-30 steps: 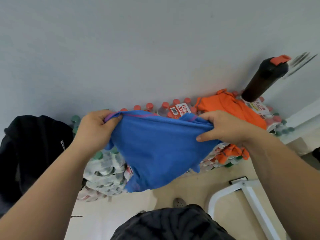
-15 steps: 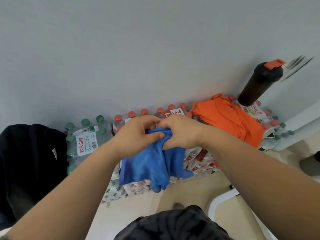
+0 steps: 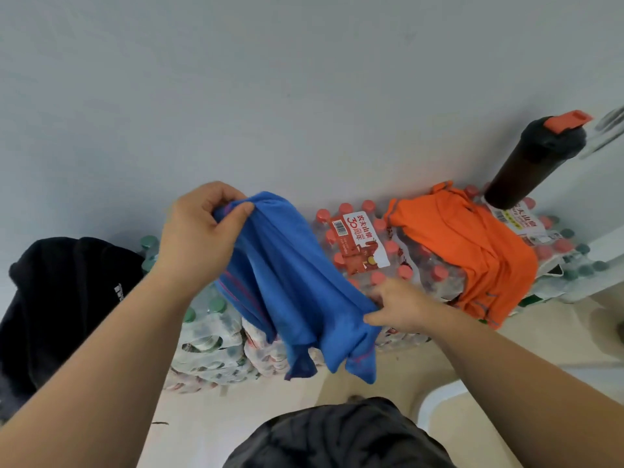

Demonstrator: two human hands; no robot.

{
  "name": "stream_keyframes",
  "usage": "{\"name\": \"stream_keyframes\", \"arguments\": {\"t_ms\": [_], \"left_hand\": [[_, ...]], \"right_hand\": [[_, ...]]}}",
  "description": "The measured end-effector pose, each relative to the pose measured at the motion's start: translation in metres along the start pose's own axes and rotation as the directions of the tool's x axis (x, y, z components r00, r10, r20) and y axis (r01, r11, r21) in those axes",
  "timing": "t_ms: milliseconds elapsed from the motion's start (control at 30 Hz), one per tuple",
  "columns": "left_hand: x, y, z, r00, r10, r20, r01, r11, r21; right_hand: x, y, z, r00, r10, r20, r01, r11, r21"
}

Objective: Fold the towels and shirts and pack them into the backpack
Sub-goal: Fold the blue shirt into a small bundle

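A blue towel (image 3: 290, 285) with thin purple stripes hangs folded in the air in front of me. My left hand (image 3: 199, 231) grips its bunched top edge, fingers and thumb curled round the cloth. Lower down, my right hand (image 3: 398, 307) pinches the towel's right side near its hanging end. An orange shirt (image 3: 472, 244) lies draped over packs of bottled water on the right. The black backpack (image 3: 57, 298) sits at the left edge, partly behind my left forearm.
Shrink-wrapped packs of water bottles (image 3: 358, 244) are stacked along the grey wall. A dark shaker bottle (image 3: 530, 163) with an orange lid stands on the right pack. A white frame (image 3: 439, 396) shows at lower right on the beige floor.
My hands were together at the towel's top half a second ago. Now the left hand has risen with the top edge and the right hand has slid down to the towel's lower side.
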State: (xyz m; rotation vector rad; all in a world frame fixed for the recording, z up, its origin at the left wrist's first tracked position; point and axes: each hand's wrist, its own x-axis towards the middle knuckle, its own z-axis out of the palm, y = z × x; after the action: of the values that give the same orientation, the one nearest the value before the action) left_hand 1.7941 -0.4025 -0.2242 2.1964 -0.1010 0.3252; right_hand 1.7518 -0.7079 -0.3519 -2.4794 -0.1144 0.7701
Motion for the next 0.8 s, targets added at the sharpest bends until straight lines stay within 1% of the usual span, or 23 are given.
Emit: {"name": "stream_keyframes", "arguments": {"t_ms": [67,133,200,267,333,400,467,533,600,633,700,733,767,800], "left_hand": [[0.004,-0.008,-0.006,0.997,-0.019,-0.075,0.02,1.0,0.013],[0.006,-0.017,-0.009,0.99,-0.054,-0.133,0.058,0.998,0.022],[0.007,-0.029,-0.011,0.981,-0.102,-0.164,0.107,0.994,0.022],[0.007,-0.042,-0.012,0.973,-0.134,-0.186,0.142,0.989,0.033],[0.005,-0.054,-0.012,0.965,-0.164,-0.203,0.179,0.982,0.06],[0.003,-0.065,-0.014,0.953,-0.196,-0.231,0.222,0.97,0.095],[0.0,-0.074,-0.017,0.941,-0.221,-0.257,0.257,0.959,0.117],[-0.004,-0.08,-0.022,0.932,-0.246,-0.267,0.292,0.945,0.147],[-0.006,-0.09,-0.025,0.935,-0.268,-0.232,0.317,0.925,0.21],[-0.006,-0.092,-0.026,0.941,-0.273,-0.202,0.319,0.912,0.257],[-0.009,-0.085,-0.024,0.959,-0.249,-0.137,0.282,0.894,0.347],[-0.012,-0.075,-0.021,0.975,-0.206,-0.089,0.224,0.908,0.354],[-0.016,-0.06,-0.016,0.99,-0.144,-0.003,0.138,0.938,0.318],[-0.02,-0.042,-0.009,0.989,-0.073,0.126,0.043,0.972,0.231]], "right_hand": [[-0.003,0.014,0.001,0.998,0.058,-0.023,-0.058,0.998,-0.019],[-0.006,0.026,-0.001,0.996,0.076,-0.05,-0.078,0.996,-0.043],[-0.01,0.036,-0.006,0.997,0.077,-0.019,-0.079,0.991,-0.113],[-0.014,0.046,-0.014,0.993,0.114,-0.003,-0.113,0.975,-0.19],[-0.02,0.053,-0.025,0.99,0.128,-0.055,-0.137,0.969,-0.204],[-0.024,0.053,-0.04,0.983,0.101,-0.151,-0.131,0.971,-0.199],[-0.029,0.046,-0.058,0.97,0.066,-0.232,-0.105,0.982,-0.158],[-0.032,0.035,-0.072,0.959,0.055,-0.279,-0.09,0.99,-0.112],[-0.034,0.018,-0.085,0.951,0.023,-0.309,-0.047,0.996,-0.071],[-0.037,0.005,-0.09,0.953,-0.006,-0.304,-0.003,1.0,-0.029],[-0.042,-0.03,-0.098,0.969,-0.1,-0.228,0.103,0.995,0.005],[-0.042,-0.05,-0.101,0.974,-0.149,-0.17,0.151,0.989,0.0],[-0.042,-0.068,-0.101,0.978,-0.177,-0.114,0.176,0.984,-0.015],[-0.041,-0.087,-0.101,0.974,-0.21,-0.079,0.208,0.977,-0.04]]}}
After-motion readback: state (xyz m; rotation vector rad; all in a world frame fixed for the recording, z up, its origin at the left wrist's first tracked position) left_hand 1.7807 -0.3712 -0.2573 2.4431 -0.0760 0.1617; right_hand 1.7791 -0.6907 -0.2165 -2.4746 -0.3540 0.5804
